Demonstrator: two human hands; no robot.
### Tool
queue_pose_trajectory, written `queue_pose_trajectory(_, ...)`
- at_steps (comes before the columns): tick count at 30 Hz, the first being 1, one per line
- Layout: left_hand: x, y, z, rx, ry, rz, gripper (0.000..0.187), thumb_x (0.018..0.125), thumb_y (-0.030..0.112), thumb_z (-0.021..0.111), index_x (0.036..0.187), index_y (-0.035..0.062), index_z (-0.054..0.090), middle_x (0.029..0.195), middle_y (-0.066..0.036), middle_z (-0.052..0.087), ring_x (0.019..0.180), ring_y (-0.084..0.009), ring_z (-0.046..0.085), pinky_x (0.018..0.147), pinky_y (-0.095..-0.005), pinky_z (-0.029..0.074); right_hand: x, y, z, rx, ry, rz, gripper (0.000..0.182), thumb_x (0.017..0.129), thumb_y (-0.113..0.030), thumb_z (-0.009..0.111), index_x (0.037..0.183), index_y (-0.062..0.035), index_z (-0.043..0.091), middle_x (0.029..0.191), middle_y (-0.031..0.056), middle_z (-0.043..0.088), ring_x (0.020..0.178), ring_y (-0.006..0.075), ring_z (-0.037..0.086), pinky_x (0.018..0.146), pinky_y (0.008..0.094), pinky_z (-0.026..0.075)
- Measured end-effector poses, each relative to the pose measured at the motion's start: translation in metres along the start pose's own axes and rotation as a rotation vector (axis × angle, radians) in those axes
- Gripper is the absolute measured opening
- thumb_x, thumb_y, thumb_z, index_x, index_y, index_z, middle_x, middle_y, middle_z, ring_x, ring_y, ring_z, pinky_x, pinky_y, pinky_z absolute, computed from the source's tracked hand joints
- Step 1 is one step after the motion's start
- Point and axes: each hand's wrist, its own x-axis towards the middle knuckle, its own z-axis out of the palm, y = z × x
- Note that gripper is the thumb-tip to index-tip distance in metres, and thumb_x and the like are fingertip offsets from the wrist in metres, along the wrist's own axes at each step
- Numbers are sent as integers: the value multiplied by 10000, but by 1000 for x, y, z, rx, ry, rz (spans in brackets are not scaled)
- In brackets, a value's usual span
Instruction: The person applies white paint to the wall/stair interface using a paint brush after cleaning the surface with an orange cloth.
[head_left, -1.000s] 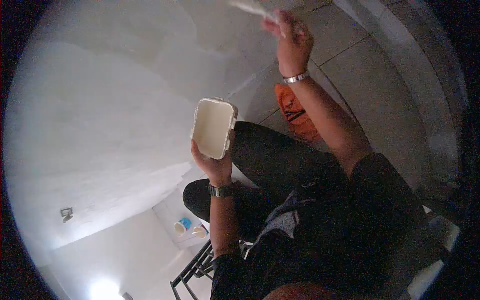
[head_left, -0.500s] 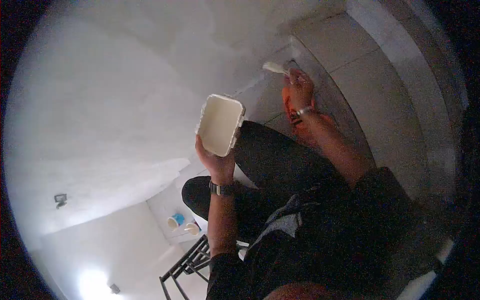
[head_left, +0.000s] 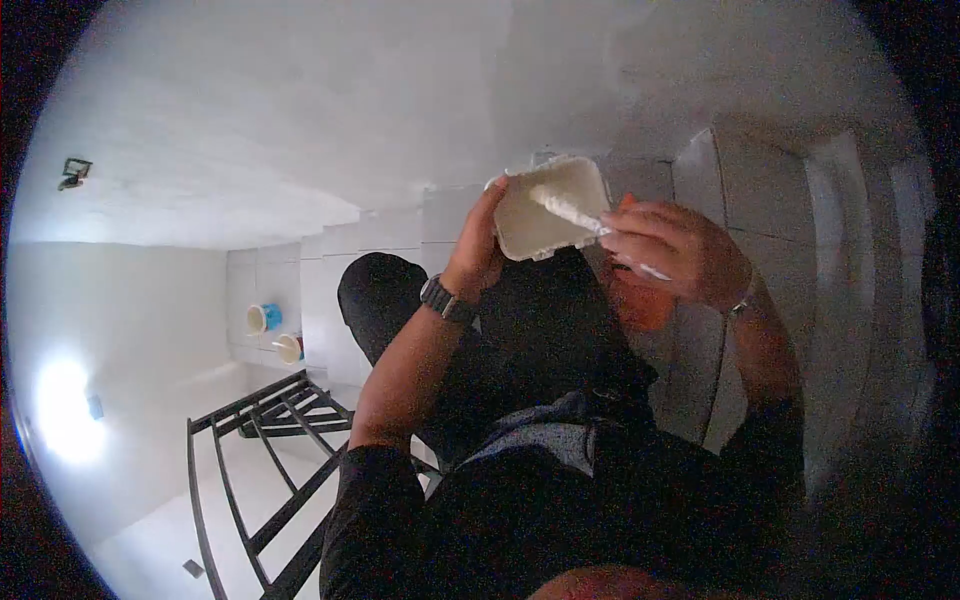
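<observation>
A white rectangular tub [head_left: 520,225], open side facing the camera, is held at its left edge by my left hand [head_left: 480,240], thumb over the rim. My right hand [head_left: 680,250] grips a pale, paint-covered brush [head_left: 570,213] by its handle. The brush's bristle end reaches into the tub; whether it touches the bottom cannot be seen. Part of an orange object [head_left: 645,300] shows below and behind my right hand.
White wall [head_left: 300,120] spans the upper left. Tiled steps [head_left: 335,265] run beside it. Two small buckets [head_left: 263,319] [head_left: 289,348] stand at the lower left near a black metal railing [head_left: 255,480]. My bent knees are under the tub.
My right hand has brought the brush from beside the wall over into the tub. The tub has shifted right and turned in my left hand. The view has rotated, showing more railing.
</observation>
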Motion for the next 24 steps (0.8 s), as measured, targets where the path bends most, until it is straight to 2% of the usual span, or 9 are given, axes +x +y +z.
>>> queue_pose_trajectory(2, -1, 4, 1, 5, -22, 6, 536, 913, 461, 395, 1249, 47, 445, 1188, -124, 541, 1063, -261, 551, 878, -410, 471, 7, 5, 7, -75, -143, -89, 309, 733, -112, 686, 1030, -74, 611, 1143, 92, 573, 1029, 248, 565, 882, 367, 481)
queue_pose_trajectory(4, -7, 9, 7, -46, -26, -22, 505, 934, 427, 392, 1241, 29, 436, 1185, -121, 534, 1071, -225, 543, 900, -365, 457, 9, 6, 9, -20, -156, -86, 299, 741, -114, 680, 1029, -77, 611, 1144, 86, 574, 1025, 251, 567, 890, 368, 478)
queue_pose_trajectory(6, -1, 6, 1, -24, -14, -17, 526, 925, 445, 391, 1249, 33, 437, 1192, -126, 535, 1064, -247, 549, 891, -383, 466, 12, 9, 5, 37, -169, -81, 289, 748, -116, 674, 1028, -80, 612, 1144, 81, 574, 1021, 254, 568, 897, 368, 476)
queue_pose_trajectory(12, 3, 1, -7, -23, -18, -46, 551, 916, 462, 393, 1270, 40, 424, 1204, -139, 529, 1060, -274, 555, 886, -400, 474, 12, 15, 3, 51, -168, -21, 258, 772, -108, 664, 1022, -76, 608, 1102, 113, 593, 984, 276, 585, 868, 372, 490)
queue_pose_trajectory(15, 1, 1, -5, -12, 13, -26, 555, 917, 465, 389, 1278, 44, 417, 1211, -141, 523, 1068, -275, 550, 890, -400, 471, 8, 9, -4, 267, -15, 64, 225, 813, -94, 636, 1032, -59, 595, 1026, 121, 625, 903, 251, 619, 818, 356, 508)
queue_pose_trajectory(17, 2, 1, -5, -4, 8, 2, 556, 918, 468, 385, 1280, 47, 415, 1217, -140, 519, 1076, -275, 546, 895, -401, 467, -5, 4, 7, 694, 207, 669, 177, 866, -95, 577, 1032, -33, 582, 975, 117, 641, 839, 213, 637, 781, 334, 515)
queue_pose_trajectory(18, 3, 0, -6, -11, 6, 21, 559, 919, 472, 379, 1282, 49, 411, 1227, -137, 511, 1083, -275, 540, 900, -403, 463, -8, 5, 16, 689, 212, 669, 177, 866, -95, 577, 1032, -33, 582, 975, 117, 641, 839, 213, 637, 781, 334, 515)
queue_pose_trajectory(20, 6, -2, -8, -17, 0, 38, 562, 920, 477, 373, 1283, 50, 407, 1236, -135, 504, 1091, -274, 535, 906, -405, 459, -15, 9, 38, 1103, 637, 893, 180, 904, -127, 523, 1035, -15, 573, 974, 106, 638, 820, 175, 636, 765, 313, 515)
queue_pose_trajectory(24, 6, -5, -6, -29, 14, 61, 576, 921, 489, 357, 1297, 53, 385, 1256, -135, 487, 1097, -278, 530, 906, -413, 457, -42, 3, 80, 1464, 725, 1050, 203, 908, -154, 511, 1044, -14, 569, 965, 100, 639, 811, 180, 634, 749, 310, 515)
